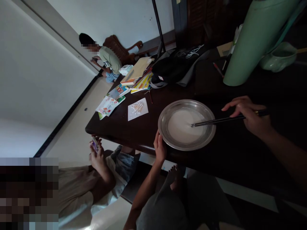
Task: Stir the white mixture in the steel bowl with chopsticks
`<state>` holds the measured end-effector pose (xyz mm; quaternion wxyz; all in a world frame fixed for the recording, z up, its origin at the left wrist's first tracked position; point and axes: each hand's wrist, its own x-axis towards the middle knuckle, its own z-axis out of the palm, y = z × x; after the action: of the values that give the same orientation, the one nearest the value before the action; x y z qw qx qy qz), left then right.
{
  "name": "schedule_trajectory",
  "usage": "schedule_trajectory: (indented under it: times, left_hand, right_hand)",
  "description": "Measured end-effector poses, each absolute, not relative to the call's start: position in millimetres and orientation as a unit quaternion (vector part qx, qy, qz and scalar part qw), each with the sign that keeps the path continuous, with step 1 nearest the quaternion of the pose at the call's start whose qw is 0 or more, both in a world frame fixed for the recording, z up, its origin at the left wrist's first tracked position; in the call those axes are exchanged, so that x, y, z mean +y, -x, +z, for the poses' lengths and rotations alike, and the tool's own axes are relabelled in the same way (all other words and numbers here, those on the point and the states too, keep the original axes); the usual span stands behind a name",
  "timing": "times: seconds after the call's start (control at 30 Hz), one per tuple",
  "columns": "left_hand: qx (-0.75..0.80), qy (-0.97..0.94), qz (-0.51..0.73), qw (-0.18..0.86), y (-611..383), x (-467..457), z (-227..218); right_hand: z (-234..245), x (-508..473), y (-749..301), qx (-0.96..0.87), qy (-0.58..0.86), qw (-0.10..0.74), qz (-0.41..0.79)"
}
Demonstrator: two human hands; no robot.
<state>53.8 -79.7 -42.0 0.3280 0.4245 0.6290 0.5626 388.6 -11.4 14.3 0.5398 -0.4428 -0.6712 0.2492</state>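
A round metal basin (164, 121) stands near the table's front edge, with a milky white liquid (182, 126) in it. My left hand (160, 148) is closed on the basin's near left rim; its thumb is partly hidden. In my right hand (253, 115) is a pair of dark chopsticks (219, 121), held over the basin's right side. Their tips dip into the liquid close to its middle. The index finger of that hand points out to the left, off the chopsticks.
Left of the basin, cotton swabs (137, 108) lie on white paper (131, 115). Books (136, 75) and a black bag (177, 67) are behind. A tall green bottle (254, 44) and a green ceramic cup (279, 57) stand right. Two people sit at left, each holding something.
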Motion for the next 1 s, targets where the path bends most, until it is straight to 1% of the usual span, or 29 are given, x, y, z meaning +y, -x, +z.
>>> schedule_trajectory:
  times: [0.07, 0.13, 0.23, 0.3, 0.37, 0.47, 0.53, 0.6, 0.67, 0.73, 0.8, 0.87, 0.93, 1.0]
  left_hand:
    - [0.63, -0.426, 0.56, 0.329, -54.2, -79.9, -41.5]
    - [0.632, -0.425, 0.558, 0.33, -54.7, -79.9, -41.6]
    - [0.634, -0.419, 0.561, 0.328, -54.9, -79.8, -42.7]
    - [0.63, -0.419, 0.565, 0.331, -54.5, -79.8, -43.7]
    - [0.627, -0.419, 0.566, 0.333, -53.8, -80.1, -44.4]
    - [0.625, -0.425, 0.564, 0.334, -52.8, -80.7, -44.1]
    - [0.621, -0.429, 0.563, 0.336, -52.8, -81.0, -43.1]
    - [0.618, -0.427, 0.566, 0.339, -53.5, -81.1, -41.9]
    - [0.617, -0.424, 0.569, 0.34, -54.4, -81.1, -41.0]
    - [0.618, -0.426, 0.567, 0.339, -54.9, -81.1, -40.5]
    - [0.619, -0.431, 0.565, 0.335, -54.8, -81.1, -40.7]
    - [0.62, -0.429, 0.565, 0.335, -54.4, -81.0, -41.4]
    - [0.62, -0.422, 0.566, 0.342, -53.8, -80.7, -42.4]
    - [0.619, -0.419, 0.566, 0.348, -53.2, -80.4, -43.2]
  right_hand:
    - [12.8, -12.8, -385.9, -0.683, 0.432, 0.516, 0.284]
    - [9.0, -14.4, -379.5, -0.715, 0.427, 0.466, 0.3]
    - [6.5, -14.6, -373.9, -0.748, 0.437, 0.42, 0.271]
    - [9.3, -13.3, -377.2, -0.739, 0.458, 0.434, 0.235]
    - [14.1, -12.0, -383.8, -0.707, 0.479, 0.473, 0.215]
    - [17.4, -12.6, -388.9, -0.659, 0.473, 0.527, 0.254]
    - [14.8, -14.6, -385.1, -0.66, 0.453, 0.521, 0.297]
    - [10.0, -16.5, -378.0, -0.693, 0.438, 0.482, 0.309]
    - [6.3, -16.7, -372.6, -0.731, 0.434, 0.443, 0.285]
    - [6.3, -15.0, -373.4, -0.745, 0.446, 0.43, 0.249]
    - [10.3, -12.1, -380.4, -0.729, 0.468, 0.448, 0.221]
    - [15.7, -9.7, -389.4, -0.699, 0.481, 0.485, 0.213]
    - [19.2, -9.0, -394.8, -0.678, 0.473, 0.513, 0.232]
    - [18.7, -10.4, -393.3, -0.682, 0.455, 0.51, 0.261]
